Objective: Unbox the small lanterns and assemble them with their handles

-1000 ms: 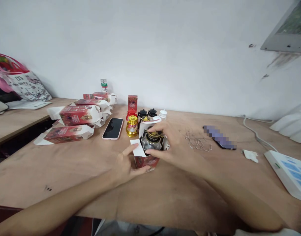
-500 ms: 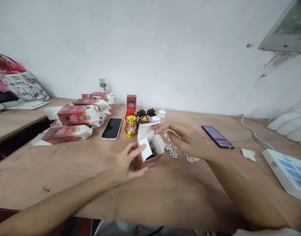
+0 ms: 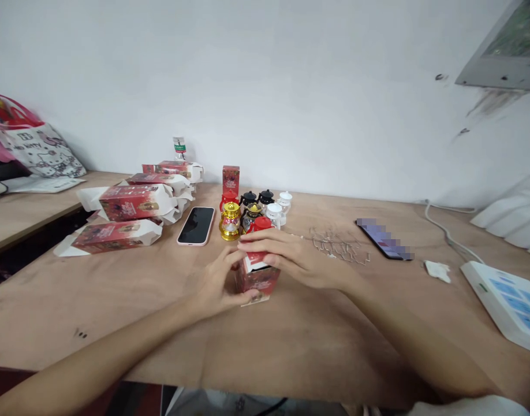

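Note:
Near the middle of the table, a red printed cardboard box [image 3: 258,281] stands upright with its top flap folded nearly down. My left hand [image 3: 219,283] is closed round its left side, thumb low on the near face and fingers up by the lid. Across the top lie the bent fingers of my right hand [image 3: 297,254], gripping the lid; its thumb is hidden. The box's contents are out of sight. Just behind stand small lantern-shaped ornaments: a gold one [image 3: 230,221], a red one [image 3: 261,223], a white one [image 3: 273,214] and black ones [image 3: 266,198].
Several opened red boxes [image 3: 129,202] lie at the left. A pink-edged phone [image 3: 196,226] is beside them. Behind the lanterns stands a closed red box [image 3: 231,179]. Thin wire pieces [image 3: 340,248], another phone [image 3: 381,238] and a white device [image 3: 505,303] are at the right.
My right hand has come down and left onto the box, and the raised top flap is now folded over the opening. My left hand still holds the box.

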Tool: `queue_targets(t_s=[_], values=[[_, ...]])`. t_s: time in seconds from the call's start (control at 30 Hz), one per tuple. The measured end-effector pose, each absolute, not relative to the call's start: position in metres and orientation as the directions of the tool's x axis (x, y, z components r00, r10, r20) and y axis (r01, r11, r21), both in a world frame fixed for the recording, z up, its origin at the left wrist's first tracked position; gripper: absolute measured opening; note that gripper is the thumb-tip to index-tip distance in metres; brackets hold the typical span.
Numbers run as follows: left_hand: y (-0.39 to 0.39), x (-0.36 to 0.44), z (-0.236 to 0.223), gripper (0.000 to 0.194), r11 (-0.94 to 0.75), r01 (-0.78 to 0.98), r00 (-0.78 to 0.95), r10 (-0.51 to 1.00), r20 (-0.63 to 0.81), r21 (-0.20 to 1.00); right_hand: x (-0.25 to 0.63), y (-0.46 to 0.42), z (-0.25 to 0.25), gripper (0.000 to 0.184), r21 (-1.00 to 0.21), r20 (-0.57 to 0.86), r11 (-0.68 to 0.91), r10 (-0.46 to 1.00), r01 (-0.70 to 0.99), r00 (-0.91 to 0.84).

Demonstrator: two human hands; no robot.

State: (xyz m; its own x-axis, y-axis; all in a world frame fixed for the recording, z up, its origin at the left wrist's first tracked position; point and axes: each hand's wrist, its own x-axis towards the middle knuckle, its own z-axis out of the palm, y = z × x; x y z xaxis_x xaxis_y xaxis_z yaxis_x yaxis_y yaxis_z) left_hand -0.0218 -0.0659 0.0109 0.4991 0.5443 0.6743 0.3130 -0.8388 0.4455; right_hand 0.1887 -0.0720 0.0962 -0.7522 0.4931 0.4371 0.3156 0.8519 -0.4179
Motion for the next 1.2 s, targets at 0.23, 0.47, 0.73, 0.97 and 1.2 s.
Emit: queue_targets(t_s=[0.23, 0.47, 0.73, 0.97, 1.2], values=[[-0.066, -0.015, -0.002, 0.081, -0.697, 0.096, 0.402, 0.681, 0.613, 0.711, 0.182, -0.071, 0.082, 0.047, -0.145, 0.335, 0.868, 0.495, 0.475, -0.802], [-0.063, -0.018, -0.004, 0.075, -0.604, 0.321, 0.528, 0.754, 0.391, 0.730, 0.202, -0.070, 0.127, 0.060, -0.203, 0.431, 0.831, 0.550, 0.517, -0.715], [-0.067, -0.015, 0.005, 0.033, -0.700, 0.609, 0.670, 0.706, 0.231, 0.373, 0.228, 0.073, 0.175, 0.067, -0.121, 0.861, 0.605, 0.459, 0.787, -0.220], [-0.070, -0.015, 0.007, 0.038, -0.730, 0.645, 0.714, 0.681, 0.162, 0.225, 0.183, 0.170, 0.135, 0.061, -0.181, 0.464, 0.368, 0.850, 0.912, -0.251], [-0.070, -0.015, 0.007, 0.035, -0.738, 0.647, 0.717, 0.675, 0.175, 0.192, 0.158, 0.178, 0.115, 0.043, -0.202, 0.458, 0.421, 0.839, 0.884, -0.294]])
